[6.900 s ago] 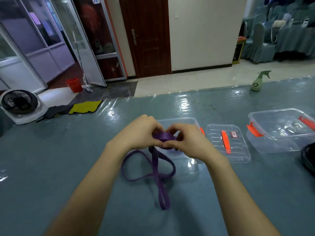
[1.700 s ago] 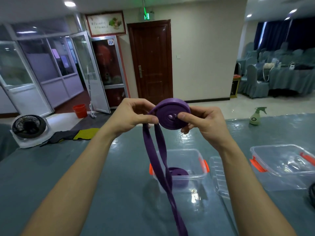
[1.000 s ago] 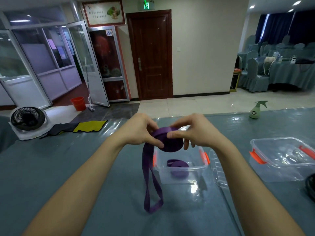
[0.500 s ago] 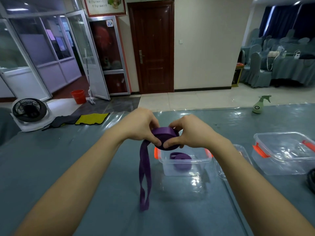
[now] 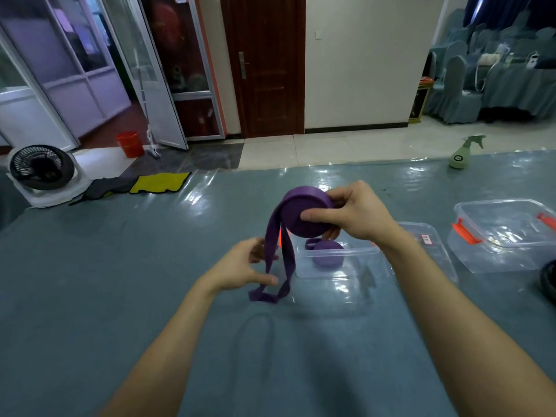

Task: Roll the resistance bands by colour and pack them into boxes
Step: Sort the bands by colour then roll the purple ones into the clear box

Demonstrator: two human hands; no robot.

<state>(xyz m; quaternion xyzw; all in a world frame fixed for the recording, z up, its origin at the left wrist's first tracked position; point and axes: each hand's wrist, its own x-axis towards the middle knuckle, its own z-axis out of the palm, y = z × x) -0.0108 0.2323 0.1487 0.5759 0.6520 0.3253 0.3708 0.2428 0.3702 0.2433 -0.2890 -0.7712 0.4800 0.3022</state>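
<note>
My right hand grips a thick roll of purple resistance band, held up above the table. The band's loose tail hangs down in a loop that reaches the table top. My left hand is lower, beside the tail, fingers relaxed; one strand runs between thumb and fingers. Just behind stands a clear plastic box with orange clips, and a second rolled purple band lies inside it.
A clear lid lies right of that box. Another clear box with orange clips stands further right. A black coil shows at the right edge. A green spray bottle stands at the table's far edge.
My left hand has let go of the roll and dropped down to the hanging tail. My right hand now holds the roll alone, and the tail is shorter.
</note>
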